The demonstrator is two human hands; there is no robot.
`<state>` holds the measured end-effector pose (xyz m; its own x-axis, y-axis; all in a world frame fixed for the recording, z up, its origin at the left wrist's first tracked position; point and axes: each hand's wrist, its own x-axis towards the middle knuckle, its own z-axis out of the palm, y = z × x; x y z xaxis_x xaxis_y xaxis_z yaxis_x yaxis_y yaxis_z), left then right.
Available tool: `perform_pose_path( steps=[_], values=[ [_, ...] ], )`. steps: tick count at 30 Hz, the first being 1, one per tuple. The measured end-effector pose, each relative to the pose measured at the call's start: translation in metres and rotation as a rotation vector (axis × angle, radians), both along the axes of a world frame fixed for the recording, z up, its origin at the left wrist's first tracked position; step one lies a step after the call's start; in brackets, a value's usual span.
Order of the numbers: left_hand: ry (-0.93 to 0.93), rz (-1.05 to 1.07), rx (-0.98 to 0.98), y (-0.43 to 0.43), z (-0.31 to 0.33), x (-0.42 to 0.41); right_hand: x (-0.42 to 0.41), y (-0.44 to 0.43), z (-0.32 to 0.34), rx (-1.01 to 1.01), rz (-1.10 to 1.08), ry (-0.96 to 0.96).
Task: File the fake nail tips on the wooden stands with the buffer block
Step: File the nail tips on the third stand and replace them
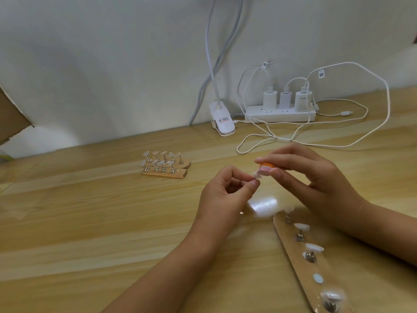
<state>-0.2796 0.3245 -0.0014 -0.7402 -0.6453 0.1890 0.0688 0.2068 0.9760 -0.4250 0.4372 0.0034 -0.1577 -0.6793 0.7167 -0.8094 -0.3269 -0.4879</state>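
Nail tips (147,154) sit on two small wooden stands (167,174) left of centre on the pale wood bench (90,222); my left grip (225,193) pinches one loose tip (256,175), my right grip (320,179) is clamped on the pink-orange buffer block (266,169) against it; white wall (112,64) behind, labels on the chargers (284,99) unreadable

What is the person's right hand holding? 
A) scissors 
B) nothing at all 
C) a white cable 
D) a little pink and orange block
D: the right hand pinches the small pink and orange buffer block between its fingers and thumb, close to the nail tip that the left hand pinches.
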Motion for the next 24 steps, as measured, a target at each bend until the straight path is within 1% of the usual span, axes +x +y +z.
perform_pose_path(
  steps=[2, 3, 6, 9, 12, 16, 19, 22, 24],
  values=[
    [-0.007, -0.014, -0.001, -0.0005, -0.001, -0.0002, 0.0013, -0.0005, -0.0008, -0.009, -0.003, 0.072],
    [-0.008, -0.023, 0.001, -0.0005, -0.0018, -0.0006, 0.0013, -0.001, -0.001, 0.008, -0.003, 0.055],
    [-0.002, -0.042, 0.015, -0.0002, -0.003, -0.0018, 0.0004, -0.0008, 0.0011, 0.024, -0.003, -0.081],
    [0.004, -0.052, 0.024, -0.0004, -0.0034, -0.0017, 0.0011, -0.0011, 0.0014, 0.025, 0.0, -0.068],
    [-0.011, -0.049, 0.009, -0.001, -0.0049, -0.0016, 0.0006, -0.0013, 0.0003, 0.083, 0.029, -0.148],
    [0.001, -0.044, 0.029, -0.0012, -0.0053, -0.0022, 0.0009, -0.0013, -0.0008, 0.029, 0.005, -0.053],
    [-0.003, -0.049, 0.022, -0.0008, -0.0056, -0.0019, -0.0007, -0.0012, -0.0014, 0.056, 0.018, -0.094],
    [-0.001, -0.047, 0.035, -0.0012, -0.0049, -0.0017, -0.0016, -0.0022, -0.0029, 0.018, -0.003, 0.004],
    [-0.002, -0.049, 0.039, -0.0007, -0.0046, -0.0013, -0.0025, -0.0022, -0.0036, 0.047, 0.014, -0.039]
  ],
)
